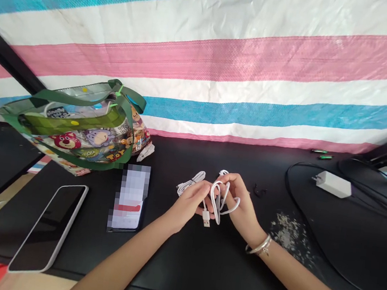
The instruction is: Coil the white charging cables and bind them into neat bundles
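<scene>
Over the black table (pixel 171 264), the left fingers (pixel 197 193) and right fingers (pixel 228 183) pinch a loosely looped white cable (pixel 219 207).

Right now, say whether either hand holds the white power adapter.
No, the white power adapter lies on the black table; the left hand and right hand hold a white cable.

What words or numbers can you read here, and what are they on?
"TOY": on the front of the cartoon bag.
Other lettering on the bag: too blurred to read.
Lit phone: screen blurred out, nothing readable.
White cable in the hands: any marks on its plug are too small.
White charger: I can't make out any words.
</scene>
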Motion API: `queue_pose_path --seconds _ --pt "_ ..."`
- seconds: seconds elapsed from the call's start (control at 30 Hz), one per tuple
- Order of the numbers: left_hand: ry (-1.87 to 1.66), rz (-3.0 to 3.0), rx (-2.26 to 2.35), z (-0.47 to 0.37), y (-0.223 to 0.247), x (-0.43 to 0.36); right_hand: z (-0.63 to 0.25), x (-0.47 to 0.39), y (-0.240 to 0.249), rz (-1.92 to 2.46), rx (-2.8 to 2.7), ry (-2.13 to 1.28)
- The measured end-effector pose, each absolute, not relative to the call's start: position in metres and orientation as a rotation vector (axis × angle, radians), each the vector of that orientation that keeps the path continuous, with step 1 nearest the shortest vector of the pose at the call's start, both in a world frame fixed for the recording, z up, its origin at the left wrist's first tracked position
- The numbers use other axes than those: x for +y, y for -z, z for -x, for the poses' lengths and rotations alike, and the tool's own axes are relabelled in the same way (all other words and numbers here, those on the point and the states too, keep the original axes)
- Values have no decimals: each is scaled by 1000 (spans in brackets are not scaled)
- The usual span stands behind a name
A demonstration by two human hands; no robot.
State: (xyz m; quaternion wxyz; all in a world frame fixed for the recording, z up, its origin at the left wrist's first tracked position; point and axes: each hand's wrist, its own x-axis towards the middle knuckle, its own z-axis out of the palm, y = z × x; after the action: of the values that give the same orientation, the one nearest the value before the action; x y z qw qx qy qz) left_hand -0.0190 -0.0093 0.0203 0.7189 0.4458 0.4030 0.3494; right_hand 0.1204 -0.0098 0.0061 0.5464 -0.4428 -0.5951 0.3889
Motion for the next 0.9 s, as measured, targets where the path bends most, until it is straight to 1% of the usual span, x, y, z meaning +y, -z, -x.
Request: queue_pose_path --seconds 0.2,0.5,0.67,0.9 --pt "-761 -940 883 16 -25 -8 -120 -7 -3 1015 -1398 -956" --pt "-913 -1395 995 18 -26 -10 -133 -7 -8 920 -1398 -1195" --pt "-1007 -1645 997 18 -21 -11 -133 -9 -11 953 -1477 -1201" --pt "-1057 -1771 988 18 -21 -9 -135 -10 -18 972 -1511 -1229"
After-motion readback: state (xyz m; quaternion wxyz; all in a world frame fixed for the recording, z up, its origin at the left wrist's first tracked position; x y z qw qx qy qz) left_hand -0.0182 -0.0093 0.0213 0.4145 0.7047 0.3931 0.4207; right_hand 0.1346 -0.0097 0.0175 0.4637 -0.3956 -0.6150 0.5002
